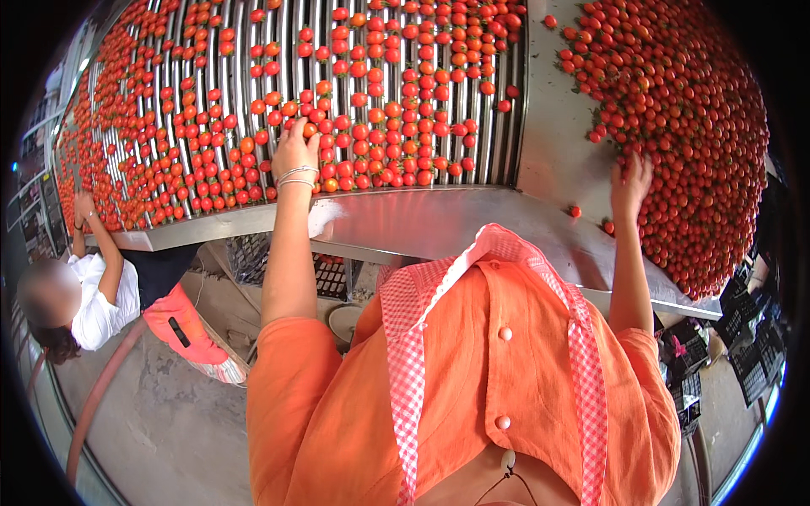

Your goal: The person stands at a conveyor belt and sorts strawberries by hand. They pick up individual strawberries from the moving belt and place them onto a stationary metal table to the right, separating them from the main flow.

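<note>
My left hand (295,150), with bracelets at the wrist, reaches over the metal roller conveyor (481,142). Its thumb and fingers close around an orange-red cherry tomato (309,129); whether it is lifted off the rollers I cannot tell. Many red and orange tomatoes (393,138) sit in rows in the grooves around it. On the right, my right hand (631,185) is at the near left edge of a large heap of cherry tomatoes (690,145). Its fingertips reach in among the fruit and are partly hidden, so any hold on a tomato is unclear.
A smooth metal sheet (554,114) lies between rollers and heap, with a loose tomato (574,211) on it. A metal rim (209,229) edges the conveyor. At far left a co-worker (104,297) reaches over the rollers. Black plastic crates (690,351) stand at lower right.
</note>
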The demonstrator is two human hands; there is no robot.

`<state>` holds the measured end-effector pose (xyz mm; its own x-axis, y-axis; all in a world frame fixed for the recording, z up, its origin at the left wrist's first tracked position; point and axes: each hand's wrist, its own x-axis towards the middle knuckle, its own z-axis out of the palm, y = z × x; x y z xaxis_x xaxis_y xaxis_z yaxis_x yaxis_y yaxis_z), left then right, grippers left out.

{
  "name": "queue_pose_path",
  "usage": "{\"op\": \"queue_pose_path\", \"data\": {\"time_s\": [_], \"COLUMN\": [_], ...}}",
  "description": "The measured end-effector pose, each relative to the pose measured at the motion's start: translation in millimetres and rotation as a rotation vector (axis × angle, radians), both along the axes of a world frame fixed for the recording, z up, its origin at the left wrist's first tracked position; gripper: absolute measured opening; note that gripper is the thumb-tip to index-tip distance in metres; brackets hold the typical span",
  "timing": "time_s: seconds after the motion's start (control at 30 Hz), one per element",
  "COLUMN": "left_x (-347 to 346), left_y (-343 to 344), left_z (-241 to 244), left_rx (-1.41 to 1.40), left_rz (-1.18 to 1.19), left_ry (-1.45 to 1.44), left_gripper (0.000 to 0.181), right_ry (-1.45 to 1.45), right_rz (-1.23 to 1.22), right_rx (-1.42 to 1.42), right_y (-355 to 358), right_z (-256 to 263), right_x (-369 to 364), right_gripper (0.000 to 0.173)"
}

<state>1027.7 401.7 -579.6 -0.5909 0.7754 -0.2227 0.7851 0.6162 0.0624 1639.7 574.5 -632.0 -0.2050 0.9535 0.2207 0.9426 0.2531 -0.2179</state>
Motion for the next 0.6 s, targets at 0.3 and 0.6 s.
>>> {"op": "queue_pose_path", "data": {"time_s": [0.3,0.6], "left_x": [9.6,72.8], "left_y": [5.5,8.7], "left_z": [7.2,8.1], "left_rx": [0.260,0.382], "left_rz": [0.082,0.061], "left_ry": [-0.037,-0.357], "left_gripper": [0.034,0.028], "right_ry": [-0.227,-0.243], "right_rz": [-1.206,-1.030], "right_rx": [-0.307,-0.587], "right_y": [-50.7,-60.5], "right_z": [-17.5,-46.1], "right_x": [232.3,167.9], "right_gripper": [0.075,0.105]}}
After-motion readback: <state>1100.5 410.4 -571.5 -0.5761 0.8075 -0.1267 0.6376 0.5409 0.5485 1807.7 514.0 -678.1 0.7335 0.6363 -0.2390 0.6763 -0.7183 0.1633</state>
